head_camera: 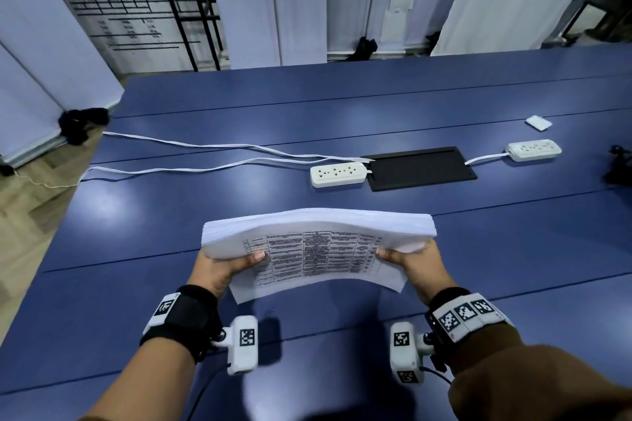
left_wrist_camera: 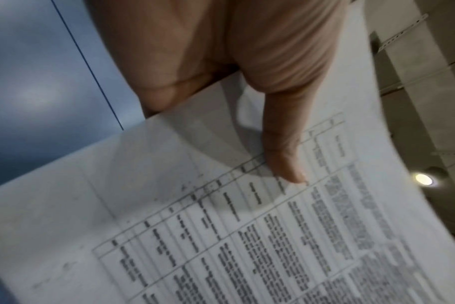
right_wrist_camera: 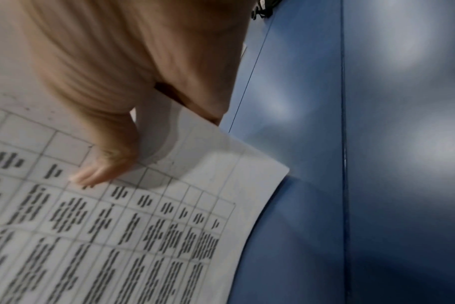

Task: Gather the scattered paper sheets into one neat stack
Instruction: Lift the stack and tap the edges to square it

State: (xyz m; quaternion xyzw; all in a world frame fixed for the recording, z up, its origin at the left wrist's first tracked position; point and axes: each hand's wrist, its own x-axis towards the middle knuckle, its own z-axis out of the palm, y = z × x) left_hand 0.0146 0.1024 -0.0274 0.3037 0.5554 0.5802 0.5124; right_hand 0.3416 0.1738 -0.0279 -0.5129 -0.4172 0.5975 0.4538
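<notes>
Centre of the head view: you hold the paper stack [head_camera: 318, 236] off the blue table [head_camera: 136, 215], its sheets bowed upward in the middle. Your left hand [head_camera: 219, 270] is clamped on the stack's left edge, thumb [left_wrist_camera: 286, 164] pressed on the printed top sheet; your right hand [head_camera: 415, 267] grips the right edge the same way, thumb [right_wrist_camera: 104, 168] on top. The fingers beneath are hidden by the paper.

The gathering looks largely done, since no loose sheets show on the table; the top sheet juts toward you at the lower centre of the frame, so squaring appears to be the step in hand. To do it well, ease the inward squeeze so the bow flattens, loosen both thumbs enough for sheets to slide, then stand the long edge on the table and tap it, and repeat on a short edge.

Mid-frame, 2 white power strips [head_camera: 338, 174] with their cables and a black tray [head_camera: 420, 171] lie beyond the stack; set the paper down near you, well apart from them.
</notes>
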